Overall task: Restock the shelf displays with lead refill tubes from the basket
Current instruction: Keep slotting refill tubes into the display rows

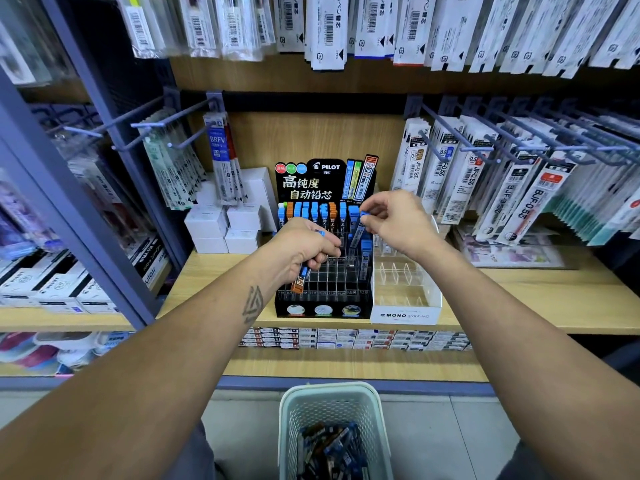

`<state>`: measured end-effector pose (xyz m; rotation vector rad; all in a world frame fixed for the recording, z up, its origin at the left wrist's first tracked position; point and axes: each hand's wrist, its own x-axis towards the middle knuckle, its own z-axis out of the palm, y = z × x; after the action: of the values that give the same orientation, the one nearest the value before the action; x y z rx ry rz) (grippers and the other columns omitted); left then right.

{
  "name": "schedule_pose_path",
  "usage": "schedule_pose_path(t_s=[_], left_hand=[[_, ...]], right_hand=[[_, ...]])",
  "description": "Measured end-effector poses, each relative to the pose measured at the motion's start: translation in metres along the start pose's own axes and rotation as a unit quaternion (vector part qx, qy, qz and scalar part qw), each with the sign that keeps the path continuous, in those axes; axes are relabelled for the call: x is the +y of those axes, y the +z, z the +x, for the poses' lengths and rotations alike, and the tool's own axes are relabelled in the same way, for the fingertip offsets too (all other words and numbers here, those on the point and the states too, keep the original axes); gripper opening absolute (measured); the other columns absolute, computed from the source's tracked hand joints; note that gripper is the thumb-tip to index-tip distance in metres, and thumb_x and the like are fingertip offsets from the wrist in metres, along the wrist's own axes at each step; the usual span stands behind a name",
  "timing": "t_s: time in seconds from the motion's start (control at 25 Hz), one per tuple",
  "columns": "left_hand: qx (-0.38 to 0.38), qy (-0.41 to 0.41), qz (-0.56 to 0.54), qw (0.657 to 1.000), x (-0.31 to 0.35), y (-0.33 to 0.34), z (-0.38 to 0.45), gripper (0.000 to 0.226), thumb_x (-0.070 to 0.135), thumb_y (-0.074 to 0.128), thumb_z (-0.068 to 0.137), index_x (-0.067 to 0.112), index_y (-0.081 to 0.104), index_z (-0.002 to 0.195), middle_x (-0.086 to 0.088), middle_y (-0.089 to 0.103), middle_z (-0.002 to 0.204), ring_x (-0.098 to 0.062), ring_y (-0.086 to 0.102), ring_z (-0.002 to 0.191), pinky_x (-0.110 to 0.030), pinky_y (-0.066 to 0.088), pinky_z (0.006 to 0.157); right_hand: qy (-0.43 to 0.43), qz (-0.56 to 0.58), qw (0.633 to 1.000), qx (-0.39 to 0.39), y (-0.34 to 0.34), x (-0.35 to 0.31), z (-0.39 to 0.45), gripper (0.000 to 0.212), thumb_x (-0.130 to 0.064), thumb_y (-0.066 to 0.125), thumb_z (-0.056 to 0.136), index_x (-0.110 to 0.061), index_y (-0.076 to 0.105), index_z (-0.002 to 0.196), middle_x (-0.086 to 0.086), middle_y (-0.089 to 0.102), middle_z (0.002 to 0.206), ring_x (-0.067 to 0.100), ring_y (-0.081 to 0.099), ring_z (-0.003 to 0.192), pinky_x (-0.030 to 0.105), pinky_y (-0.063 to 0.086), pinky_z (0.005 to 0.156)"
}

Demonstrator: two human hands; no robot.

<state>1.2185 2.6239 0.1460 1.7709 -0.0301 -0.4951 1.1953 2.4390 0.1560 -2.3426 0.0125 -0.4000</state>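
Currently: both hands over the display rack (323, 299).
My right hand (398, 221) pinches one blue-capped tube (357, 233); my left hand (304, 247) grips several tubes (300, 280), fingers curled.

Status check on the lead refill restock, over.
Left hand grips spare tubes. Right hand pinches a blue-capped tube over the Pilot display. Basket holds more. Nothing blocking.

Both forearms bare, no sleeves, watch or rings visible. Left forearm (194, 327) has a dark triangular line tattoo (253, 304) near the wrist. Grey clothing at bottom edge.
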Motion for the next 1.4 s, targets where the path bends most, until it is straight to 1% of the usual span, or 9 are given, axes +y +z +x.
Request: schedule_pose_path(t_s=[0.28, 0.44, 0.56, 0.64, 0.72, 0.8, 0.92, 1.12, 1.4], left_hand=[[-0.001, 0.001, -0.002, 1.000, -0.001, 0.002, 0.000, 0.020, -0.016, 0.069, 0.081, -0.009, 0.070, 0.100, -0.019, 0.066, 0.077, -0.007, 0.043, 0.038, -0.017, 0.031, 0.034], [-0.001, -0.004, -0.020, 1.000, -0.001, 0.003, 0.000, 0.019, -0.014, 0.067, 0.083, -0.008, 0.070, 0.101, -0.023, 0.069, 0.085, -0.006, 0.043, 0.038, -0.016, 0.031, 0.034], [-0.005, -0.008, -0.070, 0.997, 0.000, 0.004, 0.001, 0.011, -0.008, 0.063, 0.091, -0.007, 0.068, 0.101, -0.019, 0.068, 0.076, -0.005, 0.041, 0.037, -0.016, 0.030, 0.034], [0.002, -0.006, -0.121, 0.993, 0.001, 0.007, 0.002, 0.008, -0.004, 0.061, 0.094, -0.006, 0.067, 0.099, -0.015, 0.065, 0.070, -0.005, 0.042, 0.037, -0.016, 0.030, 0.034], [0.020, 0.004, -0.179, 0.984, 0.003, 0.009, 0.002, 0.009, -0.003, 0.059, 0.097, -0.001, 0.066, 0.091, -0.011, 0.062, 0.064, -0.005, 0.042, 0.037, -0.016, 0.030, 0.034], [0.033, 0.019, -0.227, 0.973, 0.005, 0.009, 0.004, 0.012, 0.000, 0.059, 0.097, 0.003, 0.067, 0.089, -0.009, 0.061, 0.065, -0.007, 0.045, 0.040, -0.018, 0.035, 0.038], [0.038, 0.041, -0.290, 0.955, 0.006, 0.011, 0.004, 0.011, 0.002, 0.058, 0.099, 0.000, 0.068, 0.096, -0.007, 0.058, 0.066, -0.007, 0.044, 0.042, -0.018, 0.037, 0.040], [0.041, 0.076, -0.364, 0.927, 0.009, 0.018, -0.001, 0.010, -0.001, 0.059, 0.097, -0.001, 0.068, 0.102, -0.006, 0.058, 0.064, -0.008, 0.044, 0.048, -0.017, 0.039, 0.042], [0.072, 0.094, -0.380, 0.917, 0.011, 0.015, 0.003, 0.018, 0.004, 0.045, 0.105, 0.002, 0.063, 0.104, -0.009, 0.064, 0.063, -0.014, 0.051, 0.052, -0.022, 0.043, 0.047]], right_hand=[[-0.061, -0.103, 0.993, -0.005, 0.014, 0.006, 0.002, 0.012, -0.014, 0.077, 0.087, -0.016, 0.077, 0.099, -0.010, 0.058, 0.087, 0.011, 0.060, 0.082, 0.030, 0.052, 0.082], [-0.078, -0.170, 0.982, -0.025, 0.017, 0.008, -0.002, 0.013, -0.016, 0.076, 0.087, -0.022, 0.073, 0.098, -0.007, 0.066, 0.090, 0.017, 0.064, 0.086, 0.040, 0.056, 0.084], [-0.087, -0.185, 0.979, -0.017, 0.016, 0.008, -0.003, 0.009, -0.016, 0.072, 0.090, -0.019, 0.077, 0.096, -0.006, 0.068, 0.094, 0.016, 0.064, 0.089, 0.037, 0.056, 0.086], [-0.064, -0.094, 0.993, -0.012, 0.013, -0.001, -0.004, 0.007, -0.014, 0.071, 0.090, -0.017, 0.077, 0.092, -0.005, 0.069, 0.085, 0.013, 0.064, 0.079, 0.032, 0.054, 0.079], [0.004, 0.086, 0.994, -0.073, 0.009, -0.015, -0.010, 0.007, -0.015, 0.071, 0.092, -0.008, 0.071, 0.091, 0.009, 0.073, 0.076, 0.016, 0.066, 0.064, 0.032, 0.053, 0.064], [0.061, 0.196, 0.961, -0.187, 0.006, -0.027, -0.021, 0.027, -0.022, 0.072, 0.092, 0.001, 0.059, 0.099, 0.019, 0.073, 0.077, 0.025, 0.069, 0.061, 0.031, 0.053, 0.053], [0.125, 0.237, 0.912, -0.311, 0.009, -0.036, -0.037, 0.038, -0.021, 0.076, 0.088, -0.003, 0.048, 0.106, 0.025, 0.074, 0.087, 0.032, 0.073, 0.072, 0.031, 0.059, 0.057], [0.181, 0.363, 0.871, -0.278, 0.015, -0.035, -0.038, 0.028, 0.012, 0.069, 0.085, -0.002, 0.050, 0.101, 0.025, 0.072, 0.080, 0.032, 0.074, 0.070, 0.025, 0.060, 0.057], [0.170, 0.315, 0.896, -0.261, 0.007, -0.025, -0.032, 0.027, 0.008, 0.074, 0.083, 0.001, 0.058, 0.104, 0.024, 0.074, 0.084, 0.024, 0.073, 0.064, 0.022, 0.057, 0.052]])
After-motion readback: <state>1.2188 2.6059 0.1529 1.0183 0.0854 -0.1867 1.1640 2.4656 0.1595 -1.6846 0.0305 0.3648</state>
